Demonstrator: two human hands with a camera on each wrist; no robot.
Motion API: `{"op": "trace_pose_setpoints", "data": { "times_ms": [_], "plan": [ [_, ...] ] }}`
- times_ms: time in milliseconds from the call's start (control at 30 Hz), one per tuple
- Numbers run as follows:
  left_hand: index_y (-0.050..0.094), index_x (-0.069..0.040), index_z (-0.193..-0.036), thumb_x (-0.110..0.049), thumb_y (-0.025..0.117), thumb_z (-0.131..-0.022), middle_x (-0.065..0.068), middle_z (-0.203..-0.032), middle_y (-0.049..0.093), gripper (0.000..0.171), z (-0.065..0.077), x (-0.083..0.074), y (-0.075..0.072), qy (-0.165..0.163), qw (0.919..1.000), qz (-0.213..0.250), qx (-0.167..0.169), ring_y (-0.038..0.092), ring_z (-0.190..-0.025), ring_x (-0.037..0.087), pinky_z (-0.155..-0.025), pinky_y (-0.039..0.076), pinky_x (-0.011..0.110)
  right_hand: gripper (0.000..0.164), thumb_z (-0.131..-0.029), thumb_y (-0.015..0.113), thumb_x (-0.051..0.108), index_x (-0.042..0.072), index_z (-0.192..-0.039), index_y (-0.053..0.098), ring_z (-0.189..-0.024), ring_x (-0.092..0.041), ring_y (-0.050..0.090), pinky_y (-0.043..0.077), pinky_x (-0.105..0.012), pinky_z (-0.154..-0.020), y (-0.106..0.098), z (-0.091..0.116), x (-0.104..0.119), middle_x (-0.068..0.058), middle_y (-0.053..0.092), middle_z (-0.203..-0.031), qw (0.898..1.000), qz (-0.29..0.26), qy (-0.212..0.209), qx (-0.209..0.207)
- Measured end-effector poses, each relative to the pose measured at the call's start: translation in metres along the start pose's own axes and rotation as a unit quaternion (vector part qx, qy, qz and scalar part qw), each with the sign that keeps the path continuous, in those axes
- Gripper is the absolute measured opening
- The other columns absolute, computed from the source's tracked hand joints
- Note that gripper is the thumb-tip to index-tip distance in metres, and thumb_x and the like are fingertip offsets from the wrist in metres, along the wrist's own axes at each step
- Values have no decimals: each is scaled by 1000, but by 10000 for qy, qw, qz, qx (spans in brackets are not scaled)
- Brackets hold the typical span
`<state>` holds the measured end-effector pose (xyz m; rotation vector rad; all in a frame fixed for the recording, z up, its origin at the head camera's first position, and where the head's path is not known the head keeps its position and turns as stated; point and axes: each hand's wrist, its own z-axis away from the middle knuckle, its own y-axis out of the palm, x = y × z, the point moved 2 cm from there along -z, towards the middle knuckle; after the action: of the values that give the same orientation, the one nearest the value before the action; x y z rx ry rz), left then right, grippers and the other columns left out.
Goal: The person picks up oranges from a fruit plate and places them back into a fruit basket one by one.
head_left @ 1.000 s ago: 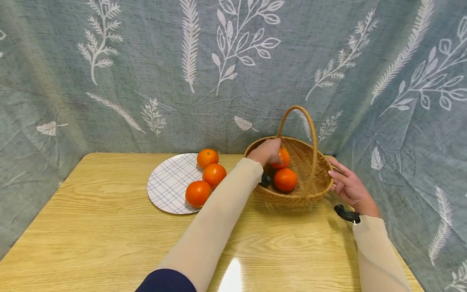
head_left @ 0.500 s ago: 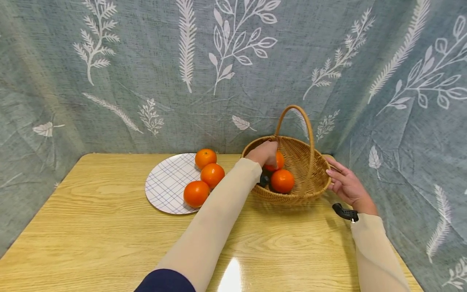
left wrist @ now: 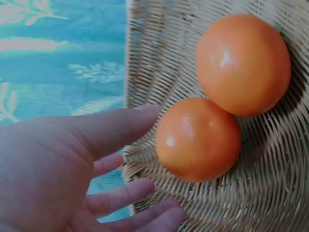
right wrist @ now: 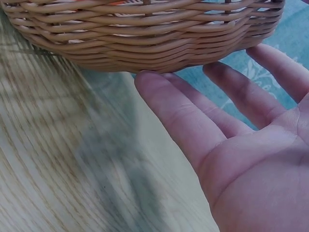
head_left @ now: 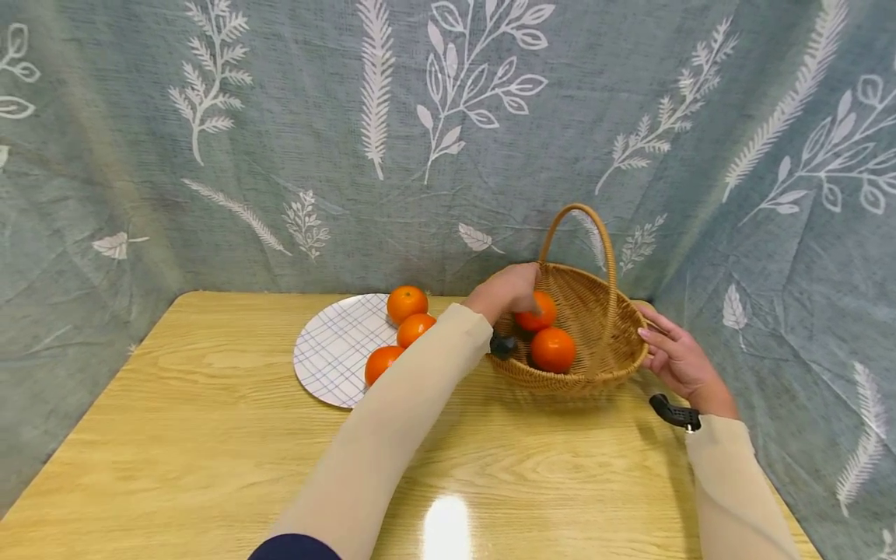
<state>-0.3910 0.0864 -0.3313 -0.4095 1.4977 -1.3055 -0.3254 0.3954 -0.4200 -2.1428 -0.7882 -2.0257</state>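
Observation:
Inside the wicker basket (head_left: pixel 588 311) two oranges lie touching: a nearer orange (head_left: pixel 553 350) and a farther orange (head_left: pixel 537 311). My left hand (head_left: pixel 509 289) reaches over the basket's left side. In the left wrist view its thumb and fingers are spread, with the thumb tip beside the smaller-looking orange (left wrist: pixel 198 139) and nothing held. At the basket's right end, my right hand (head_left: pixel 679 362) touches the rim. The right wrist view shows its fingers (right wrist: pixel 178 116) extended, with the tips at the basket's woven edge (right wrist: pixel 145 58).
Left of the basket is a round white checked plate (head_left: pixel 329 350). Three more oranges, including one at its back edge (head_left: pixel 407 304), sit on its right side, partly hidden by my left sleeve. A patterned cloth (head_left: pixel 280 155) hangs behind the wooden table (head_left: pixel 210 435).
My left hand has let go of the farther orange, which settled slightly lower in the basket, and drawn back a little to the left. My right hand stays at the rim. The head view shifted slightly.

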Motion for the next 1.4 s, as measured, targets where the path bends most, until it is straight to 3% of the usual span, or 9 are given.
{"op": "trace_pose_setpoints", "data": {
  "times_ms": [100,333,533,767,1067,1267,1400],
  "plan": [
    [42,-7,-153,-26,72,-97,11,-155,49,66,10,1,-2,129,9997,194,-104,50,-141,27,-113,46,39,55,-110,35,0,7,-163,24,-107,-19,72,63,-34,-84,-1,4,0,-3,65,-134,10000,-28,-17,12],
    [45,-11,-151,-28,69,-100,12,-150,53,59,41,10,-5,468,9955,726,-392,53,-136,28,-109,49,42,55,-110,35,0,9,-163,26,-107,-18,72,63,-35,-85,-3,11,-3,-2,65,-134,10000,-5,4,-59],
    [49,-10,-147,-29,69,-100,14,-144,56,55,75,20,-7,806,9888,916,-860,55,-133,32,-108,48,46,58,-110,37,2,8,-165,19,-111,-18,71,62,-35,-87,-2,13,-3,-1,63,-136,9999,15,16,-127],
    [55,-11,-141,-26,69,-100,8,-137,60,46,117,39,-2,881,9782,1225,-1425,58,-131,28,-109,49,41,57,-110,38,2,11,-165,22,-112,-17,71,62,-34,-87,1,13,-3,1,65,-134,9996,59,-25,-270],
    [58,-10,-140,-27,65,-102,9,-141,59,42,163,77,7,768,9689,1395,-1894,57,-131,29,-110,49,43,56,-110,38,3,15,-164,26,-112,-16,72,62,-33,-87,4,11,-3,4,65,-136,9990,134,-62,-412],
    [62,-8,-135,-23,72,-96,10,-137,61,43,192,108,21,648,9617,1244,-2354,62,-120,33,-95,56,47,57,-110,40,4,14,-164,25,-111,-15,72,62,-33,-86,6,7,-2,4,66,-135,9989,106,-85,-457],
    [60,-3,-133,-22,76,-93,13,-137,58,48,208,125,33,642,9590,1113,-2524,55,-127,36,-104,50,52,60,-110,40,5,9,-165,17,-111,-16,72,63,-33,-86,8,6,-3,3,66,-135,9988,143,-108,-462]
  ]
}}
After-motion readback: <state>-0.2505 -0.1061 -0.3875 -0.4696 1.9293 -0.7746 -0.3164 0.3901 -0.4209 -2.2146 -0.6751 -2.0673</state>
